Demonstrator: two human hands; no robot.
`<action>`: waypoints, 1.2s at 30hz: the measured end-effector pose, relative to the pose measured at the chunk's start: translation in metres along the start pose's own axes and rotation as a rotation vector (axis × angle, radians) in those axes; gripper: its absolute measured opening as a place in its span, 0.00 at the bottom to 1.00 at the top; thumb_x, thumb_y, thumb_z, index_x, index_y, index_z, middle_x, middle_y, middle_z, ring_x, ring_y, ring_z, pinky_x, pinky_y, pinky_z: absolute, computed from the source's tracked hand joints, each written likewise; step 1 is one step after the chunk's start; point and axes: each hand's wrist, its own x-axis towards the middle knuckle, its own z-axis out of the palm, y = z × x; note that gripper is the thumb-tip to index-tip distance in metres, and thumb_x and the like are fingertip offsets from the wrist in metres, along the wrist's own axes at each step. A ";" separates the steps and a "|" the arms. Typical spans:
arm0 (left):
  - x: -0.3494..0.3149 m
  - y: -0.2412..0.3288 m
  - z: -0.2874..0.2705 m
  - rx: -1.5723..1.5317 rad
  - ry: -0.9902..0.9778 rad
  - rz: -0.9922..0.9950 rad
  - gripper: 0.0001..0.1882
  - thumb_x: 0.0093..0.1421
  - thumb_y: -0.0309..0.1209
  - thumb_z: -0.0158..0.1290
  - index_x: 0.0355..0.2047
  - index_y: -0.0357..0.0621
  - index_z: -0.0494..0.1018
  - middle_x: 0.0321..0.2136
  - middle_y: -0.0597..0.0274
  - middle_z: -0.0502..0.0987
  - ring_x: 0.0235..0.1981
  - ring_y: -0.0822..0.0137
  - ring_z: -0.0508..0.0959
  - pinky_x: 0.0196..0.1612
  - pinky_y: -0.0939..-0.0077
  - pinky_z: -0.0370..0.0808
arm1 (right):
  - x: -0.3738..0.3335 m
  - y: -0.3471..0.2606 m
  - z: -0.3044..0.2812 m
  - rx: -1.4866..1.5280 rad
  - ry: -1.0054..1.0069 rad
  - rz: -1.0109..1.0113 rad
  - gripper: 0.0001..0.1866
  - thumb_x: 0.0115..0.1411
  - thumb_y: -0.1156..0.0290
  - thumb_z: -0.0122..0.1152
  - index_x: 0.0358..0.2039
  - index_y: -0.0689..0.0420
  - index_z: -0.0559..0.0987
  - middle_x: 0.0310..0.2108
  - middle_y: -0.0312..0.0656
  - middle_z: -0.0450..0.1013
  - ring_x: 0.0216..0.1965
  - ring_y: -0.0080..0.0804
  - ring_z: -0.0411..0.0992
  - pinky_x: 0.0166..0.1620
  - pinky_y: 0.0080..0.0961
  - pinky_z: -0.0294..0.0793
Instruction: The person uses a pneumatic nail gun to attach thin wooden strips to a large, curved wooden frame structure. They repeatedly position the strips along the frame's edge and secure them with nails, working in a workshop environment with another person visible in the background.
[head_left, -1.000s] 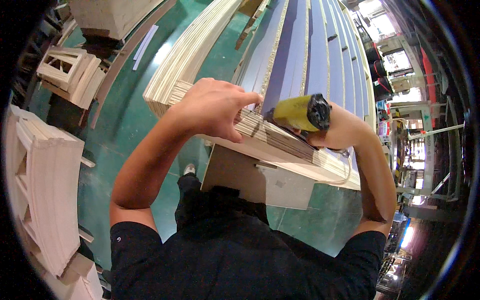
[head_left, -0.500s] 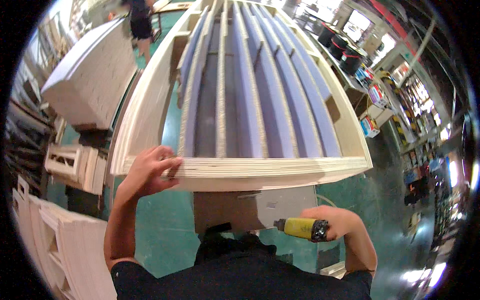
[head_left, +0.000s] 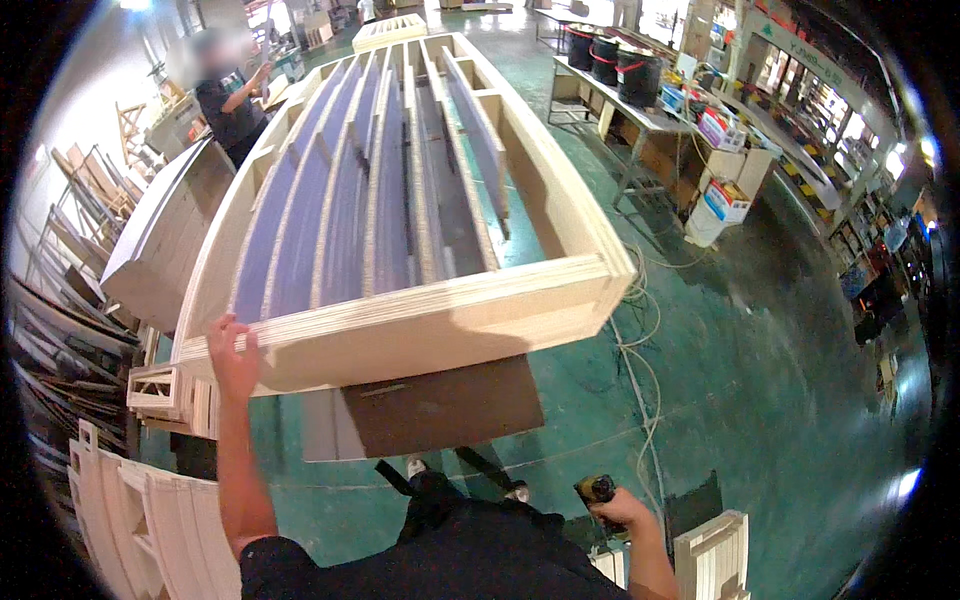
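A large pale wooden frame [head_left: 400,355] stretches away ahead of me. Long boards [head_left: 345,220] with purple-blue faces and rough tan edges stand on edge inside it, running lengthwise. Over its near rail, close to the left corner, the fingers of my left hand [head_left: 233,358] are hooked on the top edge. Low on the right, away from the frame, my right hand [head_left: 625,508] is closed around a yellow-and-black power drill [head_left: 596,489]. Its grip is mostly hidden by the hand.
A brown panel [head_left: 450,405] lies beneath the near rail. Stacked wooden parts [head_left: 165,520] stand at lower left, with another wooden frame [head_left: 712,555] at lower right. A hose [head_left: 650,400] trails over the floor. A workbench [head_left: 640,120] holds black buckets; another person [head_left: 228,105] stands far left.
My view has swung right and widened. The drill is lower and farther from the frame. The gap beside the boards appeared on the left before and appears on the right now.
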 end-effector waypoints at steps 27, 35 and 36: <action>-0.077 0.874 0.445 -1.236 -1.329 0.519 0.19 0.71 0.43 0.50 0.31 0.38 0.68 0.23 0.42 0.70 0.23 0.45 0.72 0.29 0.58 0.69 | -0.045 0.285 -0.315 0.355 0.625 0.579 0.19 0.48 0.58 0.71 0.29 0.63 0.83 0.25 0.46 0.79 0.25 0.37 0.77 0.30 0.36 0.75; -0.007 0.886 0.650 -0.848 -1.090 0.193 0.25 0.69 0.48 0.52 0.27 0.36 0.71 0.15 0.47 0.62 0.17 0.58 0.61 0.25 0.61 0.65 | 0.070 0.286 -0.507 0.099 0.356 0.473 0.18 0.52 0.56 0.74 0.31 0.60 0.85 0.25 0.47 0.80 0.24 0.39 0.78 0.30 0.42 0.76; -0.019 0.864 0.667 -0.642 -1.118 0.167 0.26 0.70 0.49 0.51 0.27 0.36 0.74 0.13 0.48 0.63 0.16 0.58 0.64 0.25 0.61 0.66 | 0.092 0.285 -0.536 0.039 0.325 0.439 0.18 0.52 0.55 0.74 0.30 0.59 0.85 0.26 0.47 0.80 0.24 0.39 0.78 0.29 0.43 0.76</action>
